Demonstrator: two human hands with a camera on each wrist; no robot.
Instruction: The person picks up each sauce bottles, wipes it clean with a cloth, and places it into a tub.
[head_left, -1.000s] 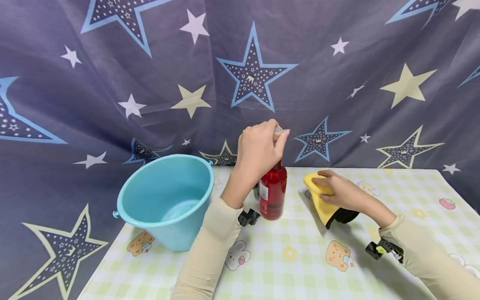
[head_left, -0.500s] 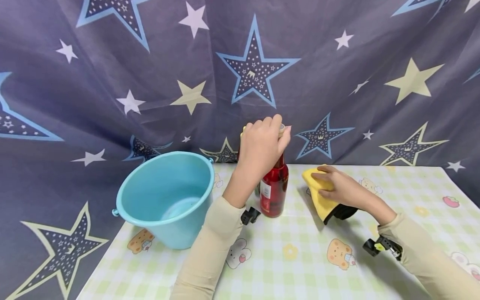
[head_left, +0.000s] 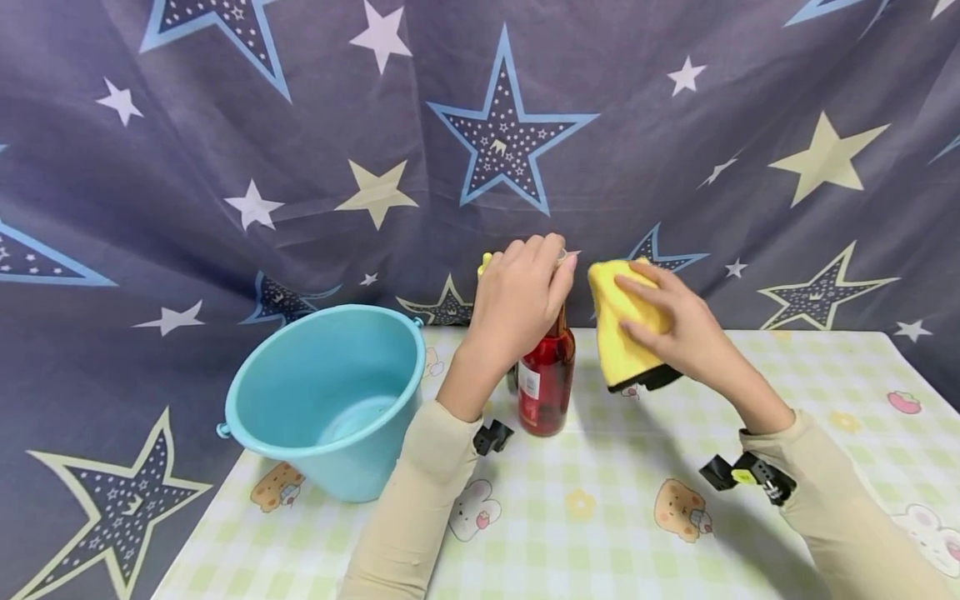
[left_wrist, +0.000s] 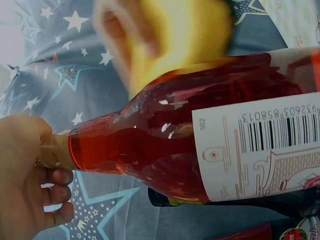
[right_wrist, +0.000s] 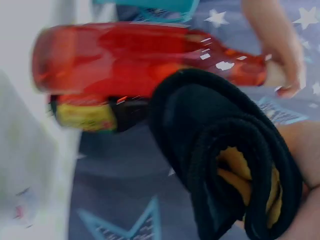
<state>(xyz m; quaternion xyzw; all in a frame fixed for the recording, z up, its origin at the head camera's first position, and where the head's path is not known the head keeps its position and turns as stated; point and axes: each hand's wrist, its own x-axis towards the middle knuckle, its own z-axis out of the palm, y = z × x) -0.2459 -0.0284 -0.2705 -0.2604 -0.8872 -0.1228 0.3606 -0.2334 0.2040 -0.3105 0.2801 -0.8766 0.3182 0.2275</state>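
Right now the left hand is wrapping its fingers round the neck of the red bottle, which is standing upright on the checked table just beside the blue bucket. The right hand is gripping a folded yellow cloth, holding it in the air close by the bottle's neck, with the fingers lying curled over its front.

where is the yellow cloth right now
In the head view the yellow cloth is held up off the table in the right hand, just right of the red bottle.
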